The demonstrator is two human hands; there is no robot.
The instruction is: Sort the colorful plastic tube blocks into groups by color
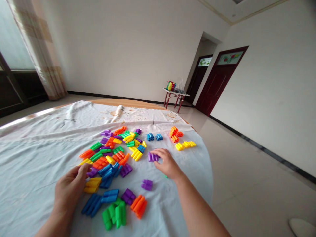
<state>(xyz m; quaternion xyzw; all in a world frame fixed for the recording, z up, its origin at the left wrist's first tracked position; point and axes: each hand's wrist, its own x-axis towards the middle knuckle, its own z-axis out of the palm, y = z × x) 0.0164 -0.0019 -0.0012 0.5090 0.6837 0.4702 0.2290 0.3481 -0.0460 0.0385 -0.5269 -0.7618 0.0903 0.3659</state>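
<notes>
My right hand [168, 163] is closed over a purple plastic block [153, 157] made of joined tubes, low over the cloth right of the pile. My left hand [71, 186] is at the pile's left front edge, its thumb and fingers pinched at another purple block [92, 172], partly hidden by the fingertips. Just below those fingertips lies a yellow block [92, 185]. Blue blocks [108, 174] touch the mixed heap beside it. A loose purple block [147, 184] lies between my hands. Nearer to me are a green block [115, 214] and an orange block [139, 206].
A pale cloth [170, 204] with wrinkles covers the round table [138, 103]. Toward the far right, blue blocks [150, 137], orange blocks [173, 132] and yellow blocks [185, 145] sit in separate groups by colour. A small side table [175, 92] stands by the far wall.
</notes>
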